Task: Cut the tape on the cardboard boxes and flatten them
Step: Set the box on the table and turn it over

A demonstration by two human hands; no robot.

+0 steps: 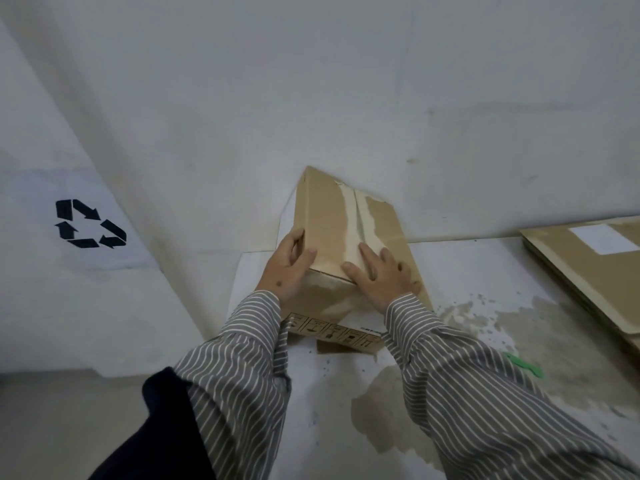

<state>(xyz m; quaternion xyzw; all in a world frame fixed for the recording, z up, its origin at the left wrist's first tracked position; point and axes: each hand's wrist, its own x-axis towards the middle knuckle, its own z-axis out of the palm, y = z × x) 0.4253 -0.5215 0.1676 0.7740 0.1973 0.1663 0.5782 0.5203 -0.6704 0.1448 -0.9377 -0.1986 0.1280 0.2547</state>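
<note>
Box (332, 220) long axis pointing away, both hands on

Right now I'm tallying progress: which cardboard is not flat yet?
The box under both hands, upright against the wall; the cardboard stack at right lies flat.

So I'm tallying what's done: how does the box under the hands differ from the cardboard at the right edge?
The box stands assembled, a torn strip along its top seam; the cardboard stack lies flat. The box bears printed handling symbols; the stack bears a white label. The left hand and right hand touch only the box. Both are brown cardboard.
</note>
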